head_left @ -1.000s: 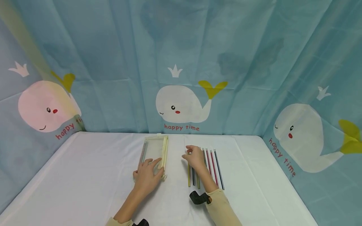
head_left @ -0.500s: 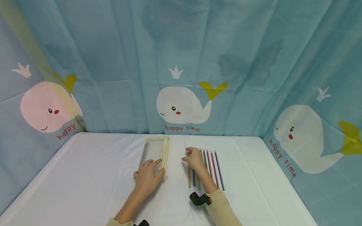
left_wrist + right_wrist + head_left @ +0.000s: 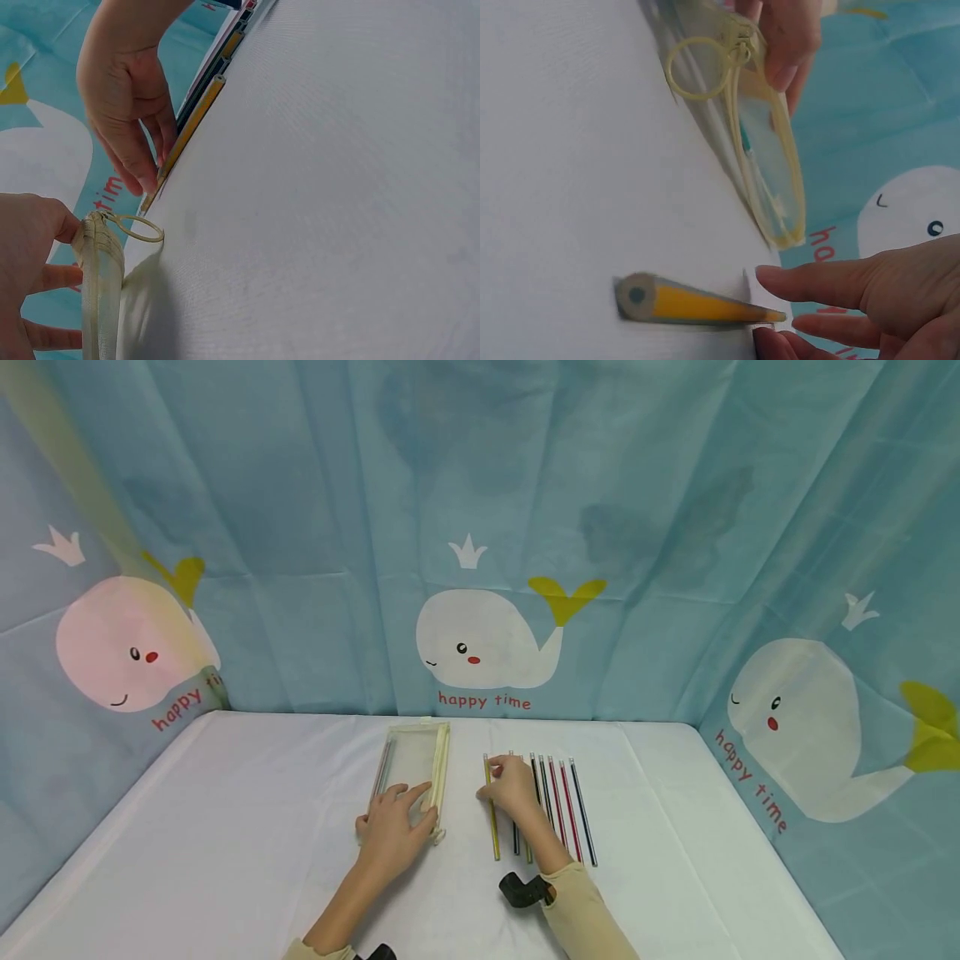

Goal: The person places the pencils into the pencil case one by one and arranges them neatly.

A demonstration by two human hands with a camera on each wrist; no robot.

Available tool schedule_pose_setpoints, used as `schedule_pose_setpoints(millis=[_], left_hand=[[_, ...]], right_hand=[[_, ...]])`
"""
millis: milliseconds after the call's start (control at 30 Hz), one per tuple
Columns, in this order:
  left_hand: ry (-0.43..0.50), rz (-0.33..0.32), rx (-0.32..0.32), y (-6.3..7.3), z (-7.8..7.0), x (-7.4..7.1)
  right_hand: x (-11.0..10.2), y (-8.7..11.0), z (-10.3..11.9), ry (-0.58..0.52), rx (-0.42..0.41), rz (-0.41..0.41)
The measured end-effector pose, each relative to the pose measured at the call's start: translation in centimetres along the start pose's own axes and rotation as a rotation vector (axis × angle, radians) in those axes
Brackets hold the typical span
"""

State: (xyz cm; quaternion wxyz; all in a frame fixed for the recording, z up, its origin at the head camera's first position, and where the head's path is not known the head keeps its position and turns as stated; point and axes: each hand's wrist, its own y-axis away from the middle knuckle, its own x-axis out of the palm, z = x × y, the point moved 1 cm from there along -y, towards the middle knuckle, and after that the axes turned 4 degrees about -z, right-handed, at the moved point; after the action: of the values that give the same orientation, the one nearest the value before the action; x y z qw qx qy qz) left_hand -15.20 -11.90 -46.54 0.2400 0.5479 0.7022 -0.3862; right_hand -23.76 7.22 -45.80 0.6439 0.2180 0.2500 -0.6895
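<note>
A cream mesh zip pencil case [image 3: 410, 747] lies on the white cloth. My left hand [image 3: 393, 829] grips it across its near half, fingers and thumb at its two sides. In the right wrist view its zipped mouth gapes, with a pull ring [image 3: 697, 69] at one end. Slim pencils show through the mesh. My right hand [image 3: 516, 789] has thumb and fingers about the far part of a yellow pencil [image 3: 492, 827], whose blunt unsharpened end points back at me. The pencil lies close over the cloth, left of the other pencils [image 3: 564, 806].
Several dark, red and yellow pencils lie in a row right of and under the right hand. The white tablecloth [image 3: 697, 860] reaches a blue curtain [image 3: 300, 635] with whale prints at the back and sides. A black wrist camera mount [image 3: 522, 890] sits on the right wrist.
My right hand has shifted slightly left, and the yellow pencil has moved left with it, away from the row. The left hand and the pencil case stay put.
</note>
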Motion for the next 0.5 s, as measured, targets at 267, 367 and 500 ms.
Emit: schedule_pose_setpoints(millis=[267, 367, 500], left_hand=[[-0.006, 0.011, -0.007, 0.03, 0.00, 0.06], [-0.010, 0.009, -0.005, 0.02, 0.06, 0.12], [-0.013, 0.004, -0.001, 0.00, 0.13, 0.17]], right_hand=[[0.54, -0.18, -0.05, 0.056, -0.047, 0.024], [0.52, -0.21, -0.01, 0.056, -0.042, 0.037], [0.42, -0.25, -0.01, 0.037, -0.034, 0.047]])
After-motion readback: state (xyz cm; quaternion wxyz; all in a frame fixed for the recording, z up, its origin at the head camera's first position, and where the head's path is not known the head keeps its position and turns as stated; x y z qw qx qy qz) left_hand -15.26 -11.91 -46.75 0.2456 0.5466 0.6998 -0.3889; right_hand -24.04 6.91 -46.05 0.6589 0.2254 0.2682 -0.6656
